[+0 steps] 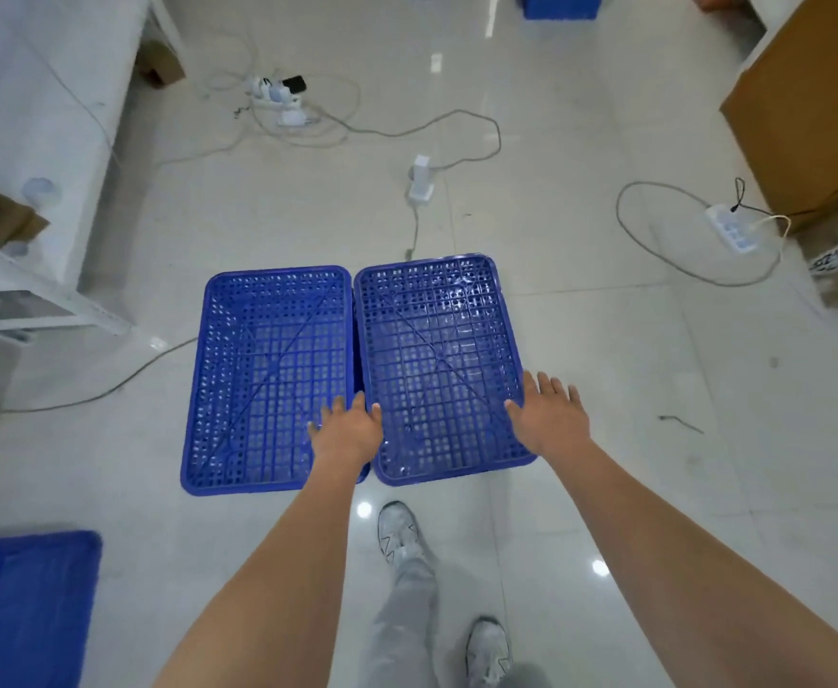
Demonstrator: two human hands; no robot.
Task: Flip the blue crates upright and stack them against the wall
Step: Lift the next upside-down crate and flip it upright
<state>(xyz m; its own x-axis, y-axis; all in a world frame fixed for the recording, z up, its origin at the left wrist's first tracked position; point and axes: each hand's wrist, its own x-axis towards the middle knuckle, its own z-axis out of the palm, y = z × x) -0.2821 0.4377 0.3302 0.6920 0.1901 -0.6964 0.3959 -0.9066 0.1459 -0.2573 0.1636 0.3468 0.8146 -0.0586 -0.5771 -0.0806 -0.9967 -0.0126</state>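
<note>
Two blue perforated crates side by side on the floor, long edges touching. Left crate and right crate show grid bases with diagonal ribs, probably open side up. Another blue crate near left, partly cut off; a fourth far, top edge.

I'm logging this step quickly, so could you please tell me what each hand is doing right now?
Left hand: open, fingers spread, over the gap between the two blue crates, holding nothing.
Right hand: open, fingers spread, over the right blue crate, holding nothing.
</note>
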